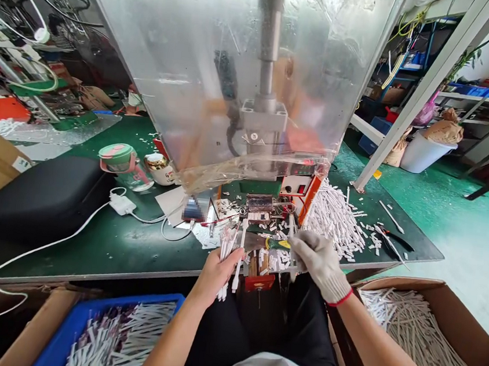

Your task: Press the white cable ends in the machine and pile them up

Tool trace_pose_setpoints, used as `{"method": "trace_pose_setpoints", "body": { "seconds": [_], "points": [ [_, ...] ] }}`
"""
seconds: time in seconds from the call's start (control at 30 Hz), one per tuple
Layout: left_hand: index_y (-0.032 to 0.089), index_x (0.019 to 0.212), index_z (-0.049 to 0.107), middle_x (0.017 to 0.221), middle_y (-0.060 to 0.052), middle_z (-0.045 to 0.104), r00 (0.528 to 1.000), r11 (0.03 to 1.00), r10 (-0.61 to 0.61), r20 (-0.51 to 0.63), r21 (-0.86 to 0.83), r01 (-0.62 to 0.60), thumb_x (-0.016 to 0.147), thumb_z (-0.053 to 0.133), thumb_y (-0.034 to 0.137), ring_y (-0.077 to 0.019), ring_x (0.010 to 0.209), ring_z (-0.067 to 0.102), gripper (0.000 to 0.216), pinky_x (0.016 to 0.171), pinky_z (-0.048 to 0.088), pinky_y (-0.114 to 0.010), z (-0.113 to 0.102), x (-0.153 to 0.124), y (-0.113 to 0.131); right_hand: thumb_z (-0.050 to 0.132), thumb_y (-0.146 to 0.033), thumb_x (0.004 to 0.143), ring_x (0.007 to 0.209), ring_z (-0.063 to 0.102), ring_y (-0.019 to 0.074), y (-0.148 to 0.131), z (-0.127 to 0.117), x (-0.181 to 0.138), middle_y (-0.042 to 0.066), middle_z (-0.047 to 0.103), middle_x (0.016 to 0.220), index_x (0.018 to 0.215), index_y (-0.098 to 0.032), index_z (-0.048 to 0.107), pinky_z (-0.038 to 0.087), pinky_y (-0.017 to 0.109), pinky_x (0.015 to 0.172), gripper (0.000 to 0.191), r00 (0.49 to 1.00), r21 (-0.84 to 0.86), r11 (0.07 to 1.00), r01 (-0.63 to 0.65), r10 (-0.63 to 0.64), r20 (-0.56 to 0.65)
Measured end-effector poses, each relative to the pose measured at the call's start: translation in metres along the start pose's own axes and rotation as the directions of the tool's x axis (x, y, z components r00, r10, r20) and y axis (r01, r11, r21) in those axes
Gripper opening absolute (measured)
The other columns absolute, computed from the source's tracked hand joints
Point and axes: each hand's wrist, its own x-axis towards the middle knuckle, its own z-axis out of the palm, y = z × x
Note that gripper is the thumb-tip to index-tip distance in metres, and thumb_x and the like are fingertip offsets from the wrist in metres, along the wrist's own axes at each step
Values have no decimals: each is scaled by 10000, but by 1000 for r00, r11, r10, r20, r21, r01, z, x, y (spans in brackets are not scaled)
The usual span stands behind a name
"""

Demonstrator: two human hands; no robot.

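Note:
My bare left hand is closed around a bundle of white sticks held upright at the front edge of the green table. My right hand, in a white knit glove with a red cuff, is curled at the fixture under the press, beside a small tool with a green and yellow handle. What its fingers grip is hidden. A clear plastic guard hangs around the press column.
A heap of white sticks lies on the table's right. A cardboard box of sticks stands at right, a blue bin of sticks at lower left. A black case, white charger cable and cups sit left.

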Motion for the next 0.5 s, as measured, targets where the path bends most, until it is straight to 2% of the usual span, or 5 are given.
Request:
{"method": "trace_pose_setpoints", "body": {
  "seconds": [0.07,0.2,0.33,0.5],
  "points": [
    [167,749,619,401,121,291,1000,1000,4,-5,-14,-4,769,685,652,-58,375,239,490,382,170,-195,-4,-5,-3,668,-519,857,364,433,76,10,21,15,-26,557,522,708,-187,555,318,194,348,381,990,-18,994,-107,108,94],
    [158,762,627,405,121,300,1000,999,-13,-20,-40,12,754,691,671,-54,370,229,517,379,161,-196,-10,-13,-8,660,-483,825,332,401,64,27,49,40,-48,526,505,689,-199,490,279,187,320,357,962,88,964,-250,236,139],
    [161,756,622,409,126,289,998,997,-48,-36,-56,46,730,705,685,-54,369,232,532,376,157,-192,-13,-16,-12,653,-457,818,322,409,72,33,62,52,-43,547,505,703,-198,505,287,192,311,319,944,132,937,-324,310,114],
    [159,755,630,412,124,290,997,996,-63,-44,-58,61,728,704,688,-54,369,239,535,374,167,-192,-14,-19,-13,661,-415,813,313,404,73,24,69,56,-34,541,480,677,-193,502,277,193,311,305,939,164,925,-342,330,96]
  ]
}}
